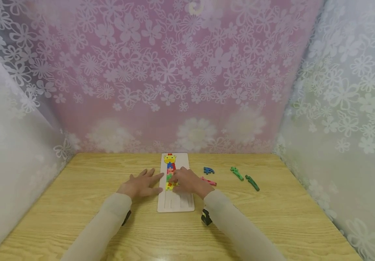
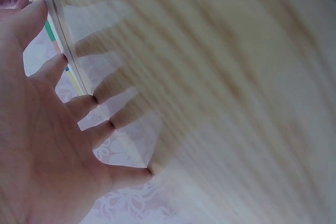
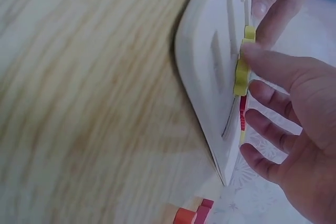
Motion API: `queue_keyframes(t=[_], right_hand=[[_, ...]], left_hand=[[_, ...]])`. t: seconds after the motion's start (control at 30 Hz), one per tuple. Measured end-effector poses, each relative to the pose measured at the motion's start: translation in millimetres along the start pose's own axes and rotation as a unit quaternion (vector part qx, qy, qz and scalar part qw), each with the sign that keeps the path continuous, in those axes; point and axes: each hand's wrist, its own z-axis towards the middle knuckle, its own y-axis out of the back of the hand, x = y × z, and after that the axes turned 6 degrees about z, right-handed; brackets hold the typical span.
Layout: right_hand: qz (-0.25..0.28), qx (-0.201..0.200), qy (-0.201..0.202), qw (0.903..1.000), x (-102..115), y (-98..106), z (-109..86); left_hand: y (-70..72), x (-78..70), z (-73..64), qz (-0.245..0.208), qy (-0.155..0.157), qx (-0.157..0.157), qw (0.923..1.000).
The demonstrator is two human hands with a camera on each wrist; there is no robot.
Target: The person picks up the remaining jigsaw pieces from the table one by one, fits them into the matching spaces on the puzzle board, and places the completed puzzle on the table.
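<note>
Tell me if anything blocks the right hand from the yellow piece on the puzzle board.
Nothing visible does. The right hand already has its fingers on the yellow piece, which sits on the white puzzle board.

- Wooden table [image 1: 76, 217]: light, grained top, standing in a curtained corner.
- Pink floral lace curtain [image 1: 161, 72]: hangs across the back, behind the table's far edge.
- White floral lace curtains: one on the left [image 1: 8, 137], one on the right [image 1: 344, 119], flanking the table.
- Blue piece [image 1: 208, 170]: loose on the table.
- Light green piece [image 1: 237, 173]: elongated, lying to the right of the blue one.
- Dark green piece [image 1: 252, 182]: elongated, just beside the light green one, nearer the right edge.
</note>
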Motion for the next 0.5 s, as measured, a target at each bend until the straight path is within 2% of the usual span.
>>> queue_keyframes(t=[0.13, 0.27, 0.5], right_hand=[[0.002, -0.016, 0.011, 0.9998, -5.4, 2.9, -3.6], [0.032, -0.045, 0.023, 0.9982, -14.8, 9.1, -11.7], [0.085, -0.063, 0.004, 0.9944, -33.0, 20.3, -33.0]], left_hand=[[0.9, -0.3, 0.4, -0.001, 0.003, 0.003, 1.0], [2.9, -1.0, -0.3, 0.002, 0.008, 0.004, 1.0], [3.8, -1.0, -3.0, -0.003, 0.003, -0.002, 1.0]])
